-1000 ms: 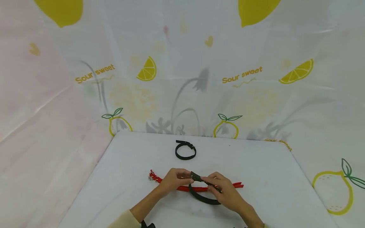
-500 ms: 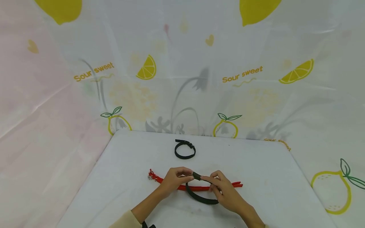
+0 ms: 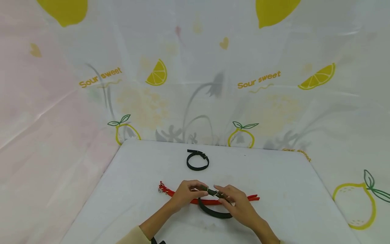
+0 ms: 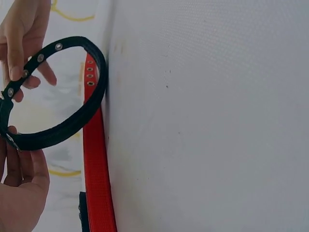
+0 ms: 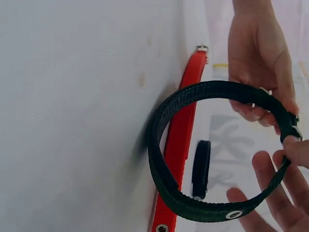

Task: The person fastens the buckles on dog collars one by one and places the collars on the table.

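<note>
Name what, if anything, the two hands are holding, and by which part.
Both hold the dark strap loop: the left hand near its metal fittings, the right hand along the stretch with eyelets.

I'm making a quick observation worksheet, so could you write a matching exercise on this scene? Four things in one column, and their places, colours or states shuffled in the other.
Column one
1. near collar
2. long straps
3. far collar
4. backdrop

Column two
A. pale, with a printed pattern
B. lying as a ring on the table
C. held by the left hand and right hand
D. red, partly hidden by the hands

Right pairs: 1-C, 2-D, 3-B, 4-A
</note>
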`<move>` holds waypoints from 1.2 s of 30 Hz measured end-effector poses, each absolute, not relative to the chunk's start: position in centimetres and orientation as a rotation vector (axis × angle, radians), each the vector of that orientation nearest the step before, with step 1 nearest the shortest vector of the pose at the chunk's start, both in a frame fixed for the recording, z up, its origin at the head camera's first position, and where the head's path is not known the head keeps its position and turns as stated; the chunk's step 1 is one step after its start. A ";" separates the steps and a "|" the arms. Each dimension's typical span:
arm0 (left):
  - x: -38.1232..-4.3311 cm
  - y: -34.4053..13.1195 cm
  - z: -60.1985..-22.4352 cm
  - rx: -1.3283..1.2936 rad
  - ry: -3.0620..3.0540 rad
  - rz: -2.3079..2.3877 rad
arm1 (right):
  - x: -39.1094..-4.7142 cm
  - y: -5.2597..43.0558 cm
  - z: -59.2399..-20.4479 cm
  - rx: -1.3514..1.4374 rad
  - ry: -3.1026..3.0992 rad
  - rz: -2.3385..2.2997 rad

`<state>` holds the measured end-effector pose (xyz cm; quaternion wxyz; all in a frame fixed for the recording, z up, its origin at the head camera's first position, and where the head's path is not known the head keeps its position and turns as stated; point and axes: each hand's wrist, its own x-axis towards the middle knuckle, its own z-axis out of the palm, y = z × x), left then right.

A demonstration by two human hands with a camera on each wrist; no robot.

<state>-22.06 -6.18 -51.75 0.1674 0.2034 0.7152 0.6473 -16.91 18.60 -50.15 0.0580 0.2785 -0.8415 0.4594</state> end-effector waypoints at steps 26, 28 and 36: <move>-22.3 -6.6 -52.2 0.379 1.947 1.950 | -16.4 21.0 -51.6 0.262 -2.587 1.969; -22.3 -6.5 -52.1 0.378 1.934 1.949 | -16.5 20.8 -51.5 0.262 -2.567 1.991; -22.3 -6.3 -52.2 0.384 1.902 1.953 | -16.6 19.8 -50.8 0.265 -2.536 2.051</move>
